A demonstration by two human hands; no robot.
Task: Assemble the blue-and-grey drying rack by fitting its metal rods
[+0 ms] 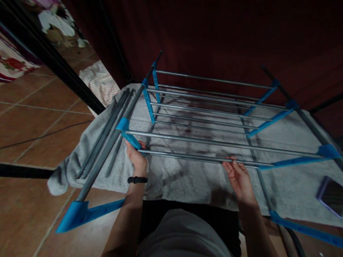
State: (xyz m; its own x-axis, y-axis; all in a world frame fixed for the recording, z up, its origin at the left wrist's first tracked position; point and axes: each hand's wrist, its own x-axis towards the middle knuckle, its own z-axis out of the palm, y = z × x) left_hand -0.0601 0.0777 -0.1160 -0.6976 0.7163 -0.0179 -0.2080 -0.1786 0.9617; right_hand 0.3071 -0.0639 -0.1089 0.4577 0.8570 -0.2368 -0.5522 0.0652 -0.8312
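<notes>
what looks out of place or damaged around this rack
Nothing looks clearly spilled or broken. The phone seems a bit out of place, lying on the grey blanket near the rack, since it isn't one of its parts.

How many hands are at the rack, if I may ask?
2: the right hand on the lower front rod, toward its right end, and the left hand at the blue bracket by the rod's left end. No others show.

There's 1 rack (218,143) w/ 8 blue brkts (328,151), 1 phone (333,196) & 1 wristband (137,179).
</notes>
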